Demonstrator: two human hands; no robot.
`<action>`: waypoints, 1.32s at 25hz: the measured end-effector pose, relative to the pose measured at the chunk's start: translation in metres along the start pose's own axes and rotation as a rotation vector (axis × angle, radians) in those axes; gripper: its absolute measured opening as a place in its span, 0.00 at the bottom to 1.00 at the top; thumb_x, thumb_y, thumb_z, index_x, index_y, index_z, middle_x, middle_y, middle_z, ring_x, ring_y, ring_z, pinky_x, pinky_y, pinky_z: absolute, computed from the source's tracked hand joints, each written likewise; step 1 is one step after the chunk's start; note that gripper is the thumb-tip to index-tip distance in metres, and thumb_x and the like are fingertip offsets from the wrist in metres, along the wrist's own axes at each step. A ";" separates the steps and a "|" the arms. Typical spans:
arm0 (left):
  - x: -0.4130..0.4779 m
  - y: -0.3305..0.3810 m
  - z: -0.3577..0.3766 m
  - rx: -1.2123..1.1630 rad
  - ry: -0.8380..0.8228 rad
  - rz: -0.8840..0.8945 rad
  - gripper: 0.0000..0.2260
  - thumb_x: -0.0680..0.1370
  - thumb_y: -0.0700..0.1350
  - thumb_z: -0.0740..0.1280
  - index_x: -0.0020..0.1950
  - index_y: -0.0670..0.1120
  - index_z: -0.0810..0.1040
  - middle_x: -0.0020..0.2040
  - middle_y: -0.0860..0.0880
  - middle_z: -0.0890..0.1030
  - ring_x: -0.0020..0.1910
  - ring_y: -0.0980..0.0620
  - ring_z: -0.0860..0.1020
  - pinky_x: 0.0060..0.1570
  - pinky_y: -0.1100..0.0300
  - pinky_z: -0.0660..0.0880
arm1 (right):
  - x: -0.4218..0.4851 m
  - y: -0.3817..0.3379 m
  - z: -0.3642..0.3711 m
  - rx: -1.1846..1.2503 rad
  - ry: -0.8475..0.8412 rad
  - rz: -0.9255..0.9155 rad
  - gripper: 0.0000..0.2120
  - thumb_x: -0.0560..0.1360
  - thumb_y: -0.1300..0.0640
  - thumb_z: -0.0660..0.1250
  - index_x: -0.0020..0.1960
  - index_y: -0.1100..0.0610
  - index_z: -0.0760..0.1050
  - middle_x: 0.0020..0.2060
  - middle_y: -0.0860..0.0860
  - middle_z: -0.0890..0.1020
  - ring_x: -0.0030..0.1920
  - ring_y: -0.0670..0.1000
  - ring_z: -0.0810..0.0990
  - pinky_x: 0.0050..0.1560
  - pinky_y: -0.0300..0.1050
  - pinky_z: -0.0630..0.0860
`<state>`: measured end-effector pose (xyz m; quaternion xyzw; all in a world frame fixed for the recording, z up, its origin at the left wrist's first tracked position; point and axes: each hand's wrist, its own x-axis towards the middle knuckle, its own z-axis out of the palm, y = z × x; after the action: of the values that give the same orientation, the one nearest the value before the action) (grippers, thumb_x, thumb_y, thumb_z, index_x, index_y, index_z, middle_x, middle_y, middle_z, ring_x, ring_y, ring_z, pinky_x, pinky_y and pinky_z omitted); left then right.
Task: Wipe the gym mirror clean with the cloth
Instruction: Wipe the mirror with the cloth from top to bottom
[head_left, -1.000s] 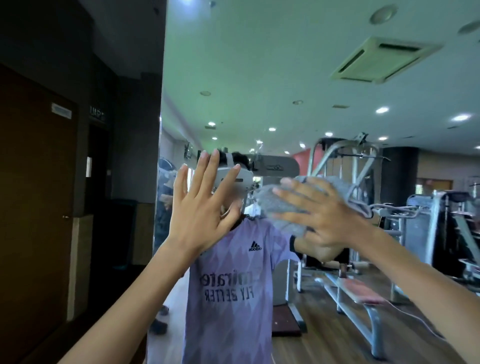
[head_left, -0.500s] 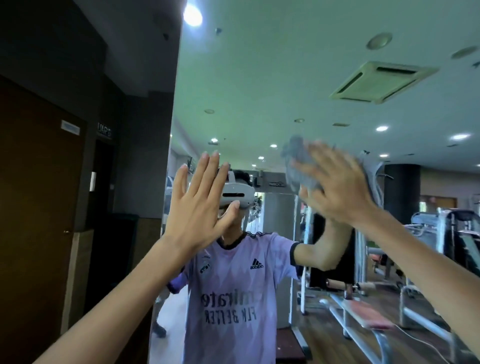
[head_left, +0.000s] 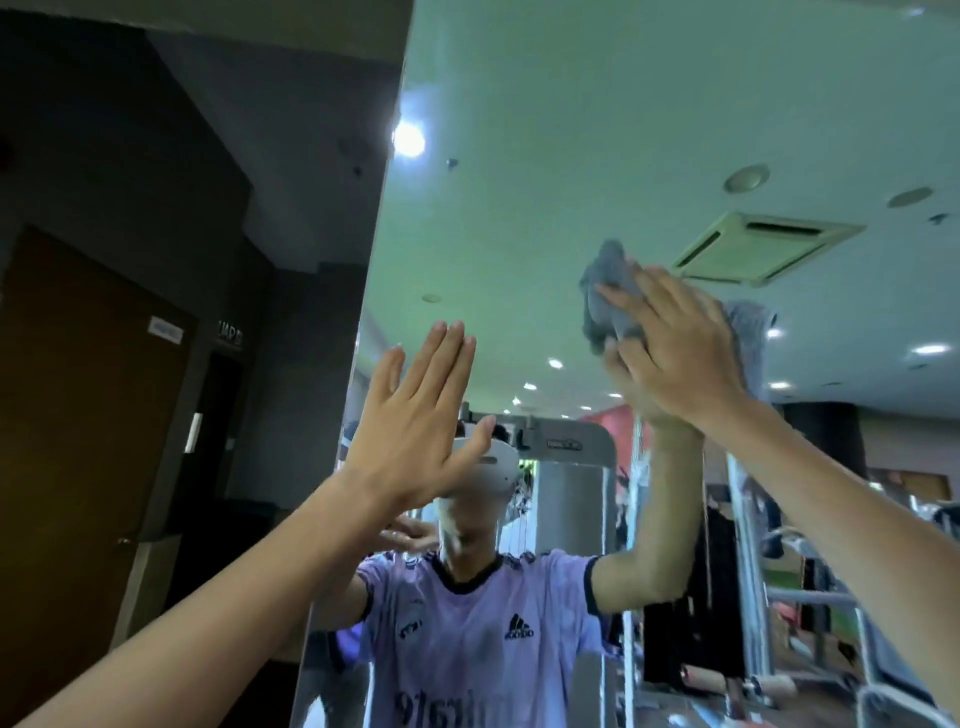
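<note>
Mid-wipe. Right hand (head_left: 675, 353), fingers flat, presses the grey cloth (head_left: 608, 296) onto the upper mirror (head_left: 519, 156). Left hand (head_left: 415, 431) is flat and holds nothing, near the mirror's left edge; glass contact unclear. No smears visible, so progress is hard to judge; lower mirror probably remains.

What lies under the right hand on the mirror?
A grey cloth, which the right hand presses on the mirror. Its edges show above and to the right of the hand. Its middle and the glass behind it are covered.
</note>
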<state>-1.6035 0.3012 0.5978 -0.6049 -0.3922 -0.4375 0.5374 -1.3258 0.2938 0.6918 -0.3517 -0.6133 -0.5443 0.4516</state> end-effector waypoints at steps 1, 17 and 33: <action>0.012 -0.003 0.000 0.005 -0.006 0.002 0.33 0.81 0.60 0.51 0.78 0.38 0.61 0.79 0.41 0.61 0.79 0.45 0.59 0.74 0.44 0.50 | 0.019 -0.014 0.002 -0.004 0.008 0.101 0.28 0.77 0.46 0.47 0.76 0.44 0.62 0.78 0.50 0.60 0.77 0.53 0.59 0.74 0.59 0.56; 0.072 -0.051 -0.012 -0.064 -0.016 -0.101 0.33 0.81 0.61 0.46 0.81 0.43 0.54 0.81 0.44 0.53 0.81 0.49 0.48 0.77 0.50 0.43 | 0.077 -0.020 0.016 0.083 -0.165 -0.405 0.27 0.76 0.47 0.52 0.74 0.43 0.67 0.77 0.46 0.62 0.76 0.49 0.60 0.75 0.57 0.54; 0.031 -0.049 -0.004 -0.172 0.027 -0.386 0.30 0.82 0.56 0.43 0.82 0.43 0.49 0.82 0.47 0.47 0.80 0.53 0.43 0.78 0.51 0.44 | 0.160 -0.050 0.026 0.024 0.008 -0.131 0.26 0.76 0.50 0.52 0.74 0.44 0.68 0.76 0.49 0.66 0.73 0.53 0.65 0.71 0.55 0.61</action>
<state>-1.6409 0.3025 0.6424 -0.5564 -0.4546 -0.5724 0.3951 -1.4315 0.3021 0.8241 -0.3033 -0.6397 -0.5667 0.4215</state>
